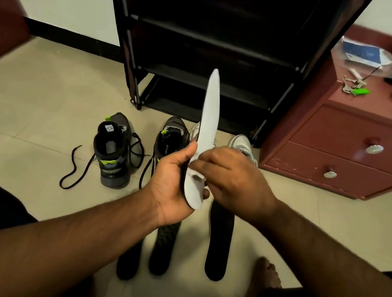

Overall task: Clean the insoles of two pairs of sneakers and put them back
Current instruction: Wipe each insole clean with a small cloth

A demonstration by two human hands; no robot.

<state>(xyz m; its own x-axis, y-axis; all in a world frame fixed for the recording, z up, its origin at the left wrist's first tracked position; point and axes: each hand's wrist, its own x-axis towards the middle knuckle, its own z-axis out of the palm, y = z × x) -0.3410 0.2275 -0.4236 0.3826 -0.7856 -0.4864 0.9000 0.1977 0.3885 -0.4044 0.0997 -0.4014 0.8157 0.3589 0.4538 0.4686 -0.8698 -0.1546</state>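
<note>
My left hand (172,178) grips the heel end of a white insole (209,114), which stands upright, edge-on, its toe pointing up. My right hand (231,179) presses against the insole's lower part, fingers curled on it; whether it holds a cloth I cannot tell. Three dark insoles lie on the floor below my hands: one (127,262), a second (163,247) and a third (219,241). A pair of dark grey sneakers with green accents stands behind them, one (113,151) at the left with loose laces, the other (172,137) beside my left hand. White sneakers (242,144) peek out behind my right hand.
A black shoe rack (217,49) stands against the wall straight ahead. A reddish-brown drawer cabinet (342,150) at the right carries keys, a plastic bag and dark items. My bare foot (266,273) rests on the tiled floor at the lower right.
</note>
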